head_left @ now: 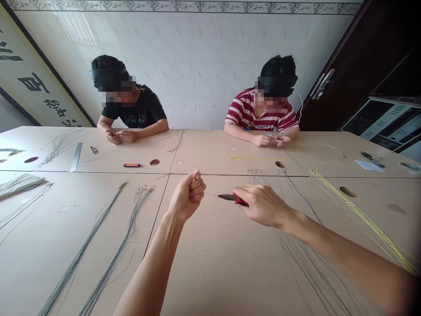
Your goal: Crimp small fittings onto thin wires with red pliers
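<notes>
My left hand is closed in a fist above the middle of the table. A very thin wire shows between it and the tip of a pair of red-handled pliers. My right hand wraps round the pliers' handles, their dark jaws pointing left toward my left fist. The jaws look closed at the wire's end. Most of the wire is hidden inside my left fist. Beneath my right forearm lies a spread of thin grey wires. Two grey-green wire bundles lie left of my left arm.
Yellow wires lie at right. A steel ruler, a red-and-black marker-like stick and round table holes are farther off. Two people, one in a black shirt, one in a striped shirt, work across the table.
</notes>
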Demonstrator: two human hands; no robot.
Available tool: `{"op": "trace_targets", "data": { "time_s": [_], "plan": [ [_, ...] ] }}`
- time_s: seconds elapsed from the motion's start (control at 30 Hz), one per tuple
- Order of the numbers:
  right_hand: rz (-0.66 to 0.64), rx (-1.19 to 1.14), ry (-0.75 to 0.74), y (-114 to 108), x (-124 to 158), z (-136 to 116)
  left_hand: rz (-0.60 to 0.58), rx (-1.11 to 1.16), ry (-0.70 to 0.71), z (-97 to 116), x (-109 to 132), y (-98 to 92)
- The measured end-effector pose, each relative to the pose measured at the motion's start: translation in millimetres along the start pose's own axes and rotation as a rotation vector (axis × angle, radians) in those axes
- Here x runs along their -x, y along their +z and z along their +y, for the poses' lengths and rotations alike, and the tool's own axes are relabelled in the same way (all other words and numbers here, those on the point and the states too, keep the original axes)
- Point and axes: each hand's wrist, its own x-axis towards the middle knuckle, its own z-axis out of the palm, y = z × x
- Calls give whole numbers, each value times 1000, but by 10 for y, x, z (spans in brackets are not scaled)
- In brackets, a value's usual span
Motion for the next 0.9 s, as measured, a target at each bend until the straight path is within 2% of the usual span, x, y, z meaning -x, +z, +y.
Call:
{"op": "trace_targets", "data": {
  "time_s": [0.13, 0.23, 0.4, 0.5, 0.67, 0.8, 0.9],
  "plan": [
    [-8, 35, 54, 40, -50, 98, -31, -14, -7, -37, -83, -31],
    [-3, 52, 63, 43, -46, 147, -63, -134, -27, -33, -54, -48],
    [-25, 94, 47, 37, -34, 154, -57, -597, 68, -35, 57, -71],
    [-58, 118, 36, 22, -35, 146, -93, -874, 92, -77, 111, -64],
    [-71, 164, -4, -14, -36, 156, -140, -1211, 110, -154, 161, -42],
    [-65, 170, -30, -10, -47, 160, -117, -1503, 297, -172, 156, -46],
    [-61, 163, -55, 6, -53, 156, -97, -1578, 418, -173, 140, -51]
  ]
}}
